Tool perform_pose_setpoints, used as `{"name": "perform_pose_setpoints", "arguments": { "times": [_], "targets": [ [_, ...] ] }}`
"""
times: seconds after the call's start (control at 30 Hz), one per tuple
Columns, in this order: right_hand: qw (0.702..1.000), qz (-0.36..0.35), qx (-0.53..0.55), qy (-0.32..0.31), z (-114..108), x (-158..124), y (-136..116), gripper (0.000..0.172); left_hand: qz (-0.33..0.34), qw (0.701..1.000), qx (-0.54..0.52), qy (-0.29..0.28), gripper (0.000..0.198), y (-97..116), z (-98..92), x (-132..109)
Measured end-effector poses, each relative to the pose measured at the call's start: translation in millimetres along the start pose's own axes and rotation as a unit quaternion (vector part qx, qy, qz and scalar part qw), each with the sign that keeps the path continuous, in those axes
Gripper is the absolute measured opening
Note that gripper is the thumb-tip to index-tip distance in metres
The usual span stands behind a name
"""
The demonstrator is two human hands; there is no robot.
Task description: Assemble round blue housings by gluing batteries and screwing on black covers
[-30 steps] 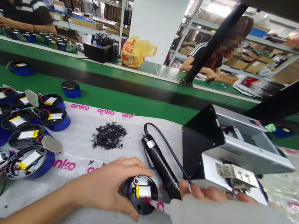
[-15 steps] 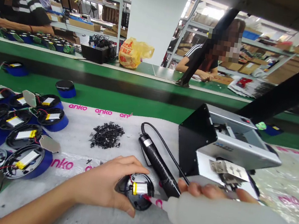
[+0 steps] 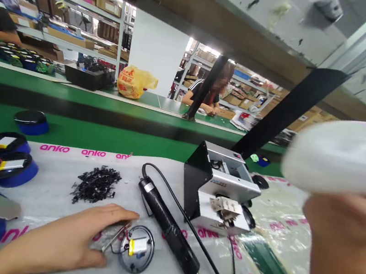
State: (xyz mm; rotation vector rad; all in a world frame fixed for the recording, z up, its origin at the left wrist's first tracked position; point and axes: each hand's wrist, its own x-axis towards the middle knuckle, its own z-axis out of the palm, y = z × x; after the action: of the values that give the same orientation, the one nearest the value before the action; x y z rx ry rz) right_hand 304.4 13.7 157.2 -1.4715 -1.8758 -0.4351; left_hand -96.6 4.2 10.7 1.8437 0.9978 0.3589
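Note:
My left hand [image 3: 84, 232] curves at the left of a small round black housing [image 3: 144, 270], thumb and fingers apart from its rim. Between thumb and fingers stands a thin plate [image 3: 113, 239], seen nearly edge-on, apparently pinched by its ends. Wires run beside it to a silver battery [image 3: 141, 245] with yellow tape, lying inside the housing. A dark blue spot shows next to the battery. Raised at the far right and blurred, my right hand [image 3: 361, 216] is wrapped round a white squeeze bottle [image 3: 343, 155]; its nozzle is out of sight.
A black electric screwdriver [image 3: 168, 227] lies right of the housing, its cord trailing. Behind stands a silver-and-black machine [image 3: 230, 186]. Small black parts [image 3: 97, 184] form a pile. Blue housings with batteries [image 3: 11, 165] crowd the left. Across the bench sits a co-worker [image 3: 207, 94].
My right hand has lifted the bottle up and away from the housing. My left hand has loosened from around the housing, and the thin plate now shows. The camera view has shifted.

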Motion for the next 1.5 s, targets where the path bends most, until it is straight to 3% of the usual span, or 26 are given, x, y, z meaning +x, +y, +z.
{"name": "perform_pose_setpoints", "arguments": {
  "times": [0.17, 0.23, 0.33, 0.43, 0.5, 0.53, 0.63, 0.73, 0.87, 0.93, 1.0, 1.07, 1.27, 1.37, 1.5],
  "targets": [
    [0.984, -0.113, 0.018, -0.138, 29, 39, 9, 0.034, -0.011, 0.999, -0.038, 0.03, 0.082, 6, -3.7, -2],
    [0.981, -0.127, 0.025, -0.141, 42, 34, 5, 0.036, 0.006, 0.995, -0.077, 0.06, 0.08, 11, 1.1, -2],
    [0.988, -0.135, 0.038, -0.066, 51, 4, -24, 0.036, 0.036, 0.984, -0.117, 0.126, 0.084, 21, 14.8, 0],
    [0.982, -0.151, 0.11, -0.03, 58, -46, -81, 0.029, 0.055, 0.979, -0.11, 0.163, 0.089, 27, 31.7, 3],
    [0.964, -0.134, 0.151, -0.173, 69, -78, -118, 0.028, 0.068, 0.978, -0.076, 0.181, 0.091, 25, 42.1, 6],
    [0.956, -0.124, 0.161, -0.213, 77, -91, -134, 0.032, 0.078, 0.976, -0.05, 0.195, 0.089, 23, 46.3, 7],
    [0.947, -0.06, 0.169, -0.268, 100, -116, -157, 0.045, 0.128, 0.963, 0.031, 0.236, 0.075, 13, 51.8, 8],
    [0.935, 0.002, 0.226, -0.272, 107, -118, -156, 0.043, 0.165, 0.959, 0.066, 0.221, 0.076, 9, 41.5, 6],
    [0.908, 0.023, 0.302, -0.291, 97, -108, -146, 0.047, 0.138, 0.969, 0.065, 0.196, 0.079, 15, 8.8, -1],
    [0.891, -0.009, 0.317, -0.326, 96, -104, -142, 0.044, 0.132, 0.963, 0.094, 0.215, 0.063, 14, -6.0, -3],
    [0.877, -0.042, 0.329, -0.347, 98, -104, -140, 0.042, 0.137, 0.945, 0.175, 0.24, 0.032, 7, -13.9, 0],
    [0.878, -0.043, 0.338, -0.337, 101, -104, -138, 0.04, 0.139, 0.919, 0.256, 0.265, 0.018, -4, -14.2, 8],
    [0.871, 0.042, 0.408, -0.27, 107, -107, -136, 0.023, 0.152, 0.889, 0.327, 0.283, 0.025, -33, 0.2, 32],
    [0.864, 0.107, 0.419, -0.259, 108, -111, -135, 0.018, 0.164, 0.887, 0.325, 0.284, 0.022, -32, 2.7, 31],
    [0.85, 0.078, 0.444, -0.271, 110, -111, -135, 0.017, 0.165, 0.894, 0.298, 0.29, 0.019, -17, 6.6, 22]
  ]
}}
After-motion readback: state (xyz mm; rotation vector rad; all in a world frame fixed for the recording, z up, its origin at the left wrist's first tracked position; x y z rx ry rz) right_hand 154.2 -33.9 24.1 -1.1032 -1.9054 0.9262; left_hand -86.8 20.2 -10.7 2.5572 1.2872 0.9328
